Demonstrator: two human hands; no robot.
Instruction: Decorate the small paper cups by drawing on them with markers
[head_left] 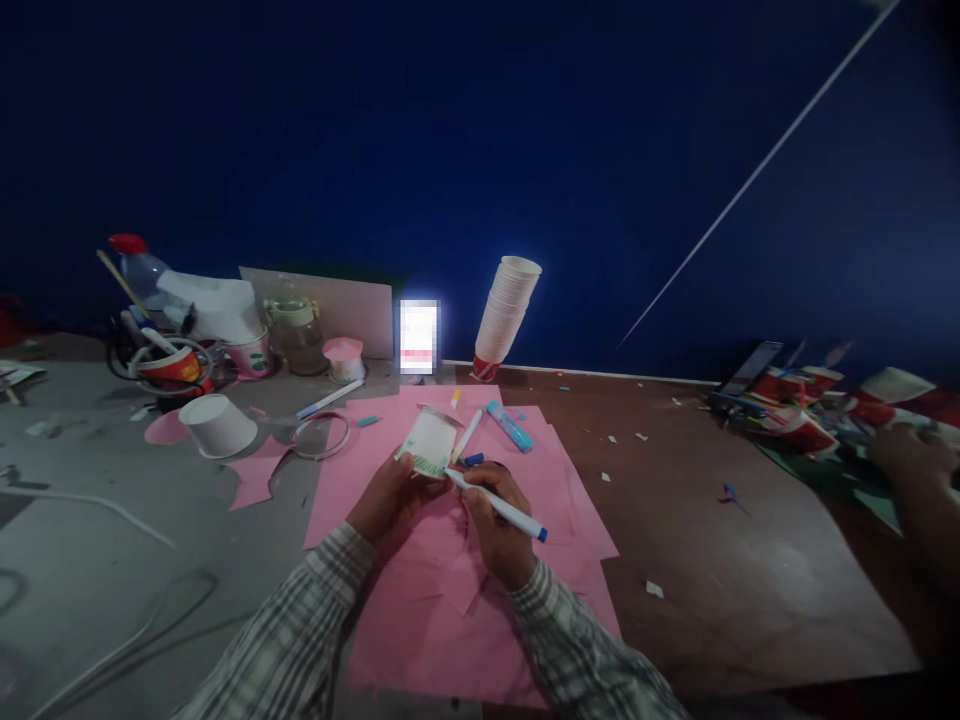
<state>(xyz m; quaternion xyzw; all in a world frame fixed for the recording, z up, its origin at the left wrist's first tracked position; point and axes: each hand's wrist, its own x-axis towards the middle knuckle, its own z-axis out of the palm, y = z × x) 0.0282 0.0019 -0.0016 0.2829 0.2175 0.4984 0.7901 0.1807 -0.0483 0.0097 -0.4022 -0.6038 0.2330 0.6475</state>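
My left hand (390, 500) is closed around the lower left side of a white paper cup (430, 437), which is tilted and carries green marks near one rim. In my right hand (499, 520) is a white marker (506, 508) with a blue end, its tip at the green-marked edge of the cup. Pink paper sheets (450, 640) lie beneath both hands. Just beyond my right hand are a blue marker cap (472, 460), a slim white and yellow pen (468, 436) and a light-blue tube (509, 426).
A tall leaning stack of paper cups (508, 318) stands by the blue wall. To the left are an upturned white cup (217, 425), a tape ring (320, 436), a glass jar (295, 335) and a red pen cup (174, 370). Another person's hand (911, 460) is at far right.
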